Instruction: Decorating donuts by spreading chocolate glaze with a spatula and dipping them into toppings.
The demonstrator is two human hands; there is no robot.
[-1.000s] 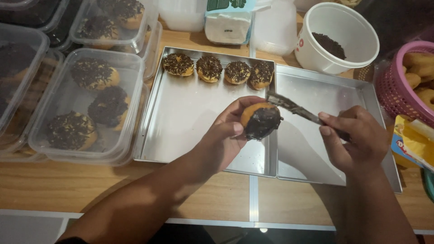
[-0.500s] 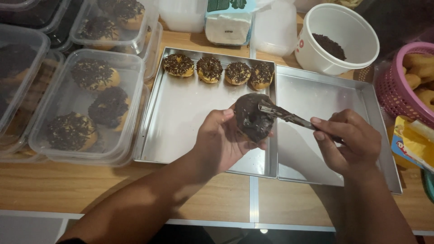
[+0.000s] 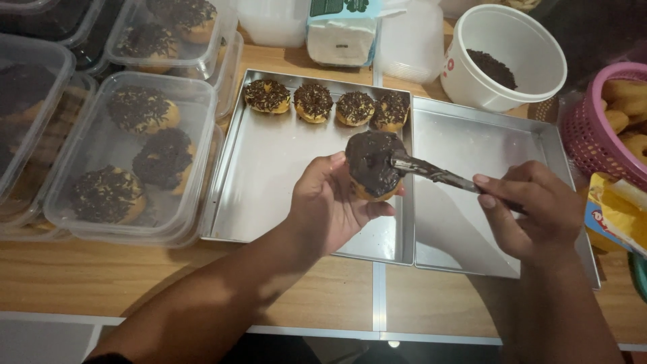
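My left hand (image 3: 330,202) holds a doughnut (image 3: 373,165) over the left metal tray (image 3: 269,189), its top coated in dark chocolate. My right hand (image 3: 526,212) grips a chocolate-smeared knife (image 3: 431,172) whose tip rests on the doughnut's glaze. Several finished doughnuts with chocolate sprinkles (image 3: 327,102) lie in a row along the far edge of that tray.
A second metal tray (image 3: 472,195) sits to the right. A white tub of chocolate sprinkles (image 3: 502,57) stands behind it, a pink basket of plain doughnuts (image 3: 613,121) at far right. Clear plastic boxes of sprinkled doughnuts (image 3: 128,155) fill the left side. A tissue pack (image 3: 344,30) is at the back.
The doughnut has been turned so its top faces up, and chocolate now covers the whole top. The knife moved left from the doughnut's edge onto its middle.
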